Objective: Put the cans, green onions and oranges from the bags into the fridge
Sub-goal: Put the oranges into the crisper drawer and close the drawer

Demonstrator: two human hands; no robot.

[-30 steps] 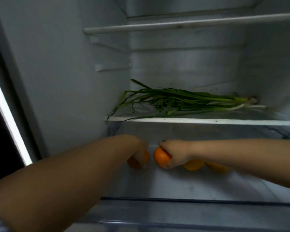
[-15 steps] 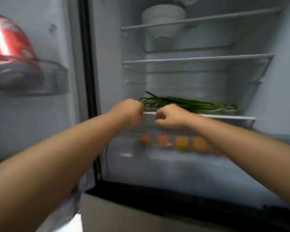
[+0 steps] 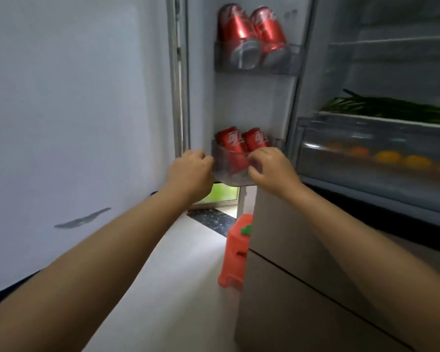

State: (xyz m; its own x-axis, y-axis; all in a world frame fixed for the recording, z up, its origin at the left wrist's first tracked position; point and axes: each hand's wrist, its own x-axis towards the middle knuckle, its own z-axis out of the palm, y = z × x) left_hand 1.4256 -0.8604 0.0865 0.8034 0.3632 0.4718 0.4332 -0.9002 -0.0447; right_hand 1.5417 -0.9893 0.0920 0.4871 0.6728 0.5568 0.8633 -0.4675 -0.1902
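Wall (image 3: 74, 97) on the left, with a grey scuff low on it. Left hand (image 3: 191, 171) is at the left edge of the lower door bin (image 3: 221, 171), fingers curled against its side; whether it grips the bin or just touches it, cannot tell. Lower bin holds two red cans (image 3: 241, 143), side by side and tilted. Right hand (image 3: 272, 168) is at the bin's right front, fingers bent over the rim and thumb below, seemingly holding the bin wall. Upper door bin (image 3: 292, 60) holds two more red cans (image 3: 252, 29), also tilted. Below the door, an orange stool (image 3: 235, 252) stands on the pale floor (image 3: 175, 288), beside the lower fridge front (image 3: 302, 288). To the right, inside the open fridge, green onions (image 3: 391, 107) lie flat on a shelf (image 3: 366, 118). Under that shelf, the clear drawer (image 3: 341, 138) holds oranges (image 3: 389, 157) in a row, blurred through the front.
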